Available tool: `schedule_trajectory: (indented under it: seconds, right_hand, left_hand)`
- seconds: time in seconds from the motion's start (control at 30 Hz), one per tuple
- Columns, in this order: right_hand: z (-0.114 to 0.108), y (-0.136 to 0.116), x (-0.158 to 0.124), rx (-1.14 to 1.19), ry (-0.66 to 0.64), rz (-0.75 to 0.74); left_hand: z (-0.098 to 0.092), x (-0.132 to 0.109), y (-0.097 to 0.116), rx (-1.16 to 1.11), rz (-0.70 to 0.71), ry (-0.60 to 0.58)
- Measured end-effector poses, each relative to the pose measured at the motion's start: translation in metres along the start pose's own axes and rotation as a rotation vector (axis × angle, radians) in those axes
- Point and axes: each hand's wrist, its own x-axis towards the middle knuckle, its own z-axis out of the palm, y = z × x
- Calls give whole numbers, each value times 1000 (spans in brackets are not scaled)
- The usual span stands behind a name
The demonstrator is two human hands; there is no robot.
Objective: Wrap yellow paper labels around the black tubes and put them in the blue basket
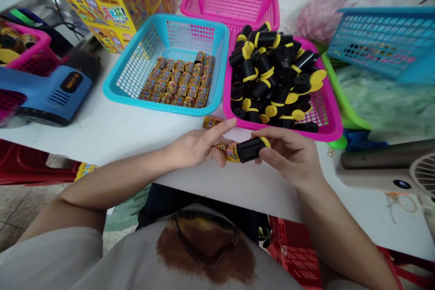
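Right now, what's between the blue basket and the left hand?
A small yellow printed label lies on the white table, just beyond the left hand; the head view shows it.

The person wore a pale grey T-shirt (129,263) of plain, soft-looking cloth. A large brown print (204,247) spread across the chest, edged by a dark curved line with a patch of dull yellow above it. A short sleeve (50,253) of the same grey covered the left upper arm. Both forearms were uncovered, and the left hand (197,147) and right hand (292,156) were bare.
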Motion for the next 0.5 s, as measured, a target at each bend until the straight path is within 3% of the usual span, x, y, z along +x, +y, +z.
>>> schedule_trajectory:
  seconds: [0.17, 0.37, 0.5]
  right_hand:
    - [-1, 5, -1, -179, 34, -113]
    - [2, 6, -3, -202, 17, -146]
    - [6, 10, -4, -145, 74, -191]
  left_hand:
    - [1, 0, 1, 39, 32, 56]
    - [7, -4, 5, -228, -331, 145]
    - [7, -8, 4, -320, -438, 218]
